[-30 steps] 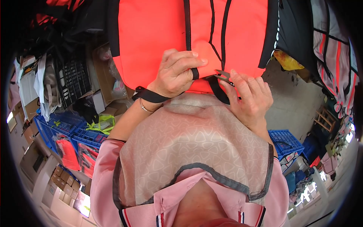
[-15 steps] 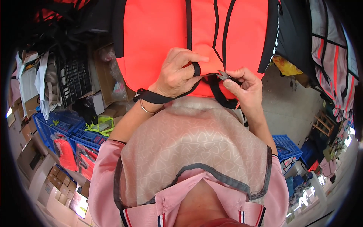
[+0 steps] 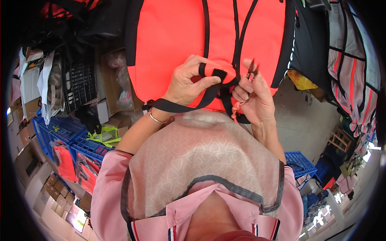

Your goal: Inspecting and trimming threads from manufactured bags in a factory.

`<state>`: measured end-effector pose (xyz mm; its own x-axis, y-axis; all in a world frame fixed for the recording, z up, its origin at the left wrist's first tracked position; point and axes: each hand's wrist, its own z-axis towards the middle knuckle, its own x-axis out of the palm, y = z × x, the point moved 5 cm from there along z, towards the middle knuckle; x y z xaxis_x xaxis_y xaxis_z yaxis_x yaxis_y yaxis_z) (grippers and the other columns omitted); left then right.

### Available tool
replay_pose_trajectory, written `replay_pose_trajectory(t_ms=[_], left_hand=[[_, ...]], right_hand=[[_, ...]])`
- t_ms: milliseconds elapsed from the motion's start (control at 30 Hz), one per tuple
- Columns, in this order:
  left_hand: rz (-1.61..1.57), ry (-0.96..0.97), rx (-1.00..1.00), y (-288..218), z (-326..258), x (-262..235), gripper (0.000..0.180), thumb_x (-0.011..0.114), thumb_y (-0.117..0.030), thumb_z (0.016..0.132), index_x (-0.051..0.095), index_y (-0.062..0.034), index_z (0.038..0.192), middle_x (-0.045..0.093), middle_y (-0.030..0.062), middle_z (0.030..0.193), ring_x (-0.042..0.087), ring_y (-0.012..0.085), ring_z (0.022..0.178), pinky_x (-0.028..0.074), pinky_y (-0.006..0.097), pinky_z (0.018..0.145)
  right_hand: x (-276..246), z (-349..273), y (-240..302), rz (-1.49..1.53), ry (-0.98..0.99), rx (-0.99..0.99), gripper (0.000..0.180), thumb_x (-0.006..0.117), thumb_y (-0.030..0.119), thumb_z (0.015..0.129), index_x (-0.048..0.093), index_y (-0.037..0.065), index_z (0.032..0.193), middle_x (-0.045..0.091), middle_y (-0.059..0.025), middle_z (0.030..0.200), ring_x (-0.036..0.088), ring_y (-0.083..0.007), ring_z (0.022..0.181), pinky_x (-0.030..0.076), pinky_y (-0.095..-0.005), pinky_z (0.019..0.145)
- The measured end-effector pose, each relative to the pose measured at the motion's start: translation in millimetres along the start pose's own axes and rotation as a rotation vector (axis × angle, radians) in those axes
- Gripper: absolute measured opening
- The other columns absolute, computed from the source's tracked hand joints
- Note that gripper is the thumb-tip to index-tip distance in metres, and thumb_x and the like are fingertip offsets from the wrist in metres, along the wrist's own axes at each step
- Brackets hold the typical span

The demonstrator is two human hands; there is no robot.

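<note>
A bright coral bag with black trim lies in front of me. My left hand is closed on a black webbing strap, its thumb pressing near a folded black end beside a coral flap of the bag. The strap runs back under my left wrist. Just to the right, my right hand is turned partly palm up, fingers curled round small thread snips whose dark blades point upward, away from the fabric. A knotted coral cord hangs below the right fingers.
Blue plastic crates stand at the left, with bagged coral items by them. An open cardboard box sits behind. Another blue crate is at the right, and grey-and-coral pieces hang at the far right.
My right hand has rolled over and drawn the snips off the fabric edge, blades now upward. The left thumb has come down onto the strap. The bag has shifted slightly right.
</note>
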<state>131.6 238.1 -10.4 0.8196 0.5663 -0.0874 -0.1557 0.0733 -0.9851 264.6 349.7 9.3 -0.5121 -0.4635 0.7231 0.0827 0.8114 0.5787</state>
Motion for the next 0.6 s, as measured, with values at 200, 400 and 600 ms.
replay_pose_trajectory(t_ms=[200, 400, 600], left_hand=[[0.083, 0.058, -0.011, -7, 4, -2, 0.019, 0.078, -0.013, 0.081, 0.073, -0.0047, 0.098, 0.067, 0.0049, 0.096, 0.059, 0.0177, 0.092, 0.048, 0.030, 0.082], [0.092, 0.046, -0.007, -10, 6, 2, 0.020, 0.079, -0.016, 0.080, 0.074, -0.0067, 0.097, 0.067, 0.0047, 0.094, 0.058, 0.0191, 0.090, 0.048, 0.032, 0.081], [0.129, 0.070, 0.018, -11, 7, 1, 0.019, 0.078, -0.013, 0.080, 0.074, -0.0065, 0.097, 0.068, 0.0043, 0.096, 0.058, 0.0184, 0.090, 0.047, 0.031, 0.082]], right_hand=[[-1, -5, 44, -0.880, -0.281, -0.321, 0.026, 0.075, 0.012, 0.087, 0.061, -0.001, 0.105, 0.069, -0.0097, 0.087, 0.063, -0.0117, 0.075, 0.049, -0.0236, 0.067], [35, -15, 58, -1.638, -0.188, -0.587, 0.022, 0.080, 0.017, 0.078, 0.067, 0.002, 0.088, 0.067, -0.0086, 0.075, 0.066, -0.0172, 0.064, 0.050, -0.0288, 0.057], [40, -10, 54, -1.791, -0.111, -0.638, 0.024, 0.080, 0.020, 0.077, 0.068, 0.003, 0.088, 0.067, -0.0080, 0.073, 0.066, -0.0210, 0.064, 0.050, -0.0306, 0.056]])
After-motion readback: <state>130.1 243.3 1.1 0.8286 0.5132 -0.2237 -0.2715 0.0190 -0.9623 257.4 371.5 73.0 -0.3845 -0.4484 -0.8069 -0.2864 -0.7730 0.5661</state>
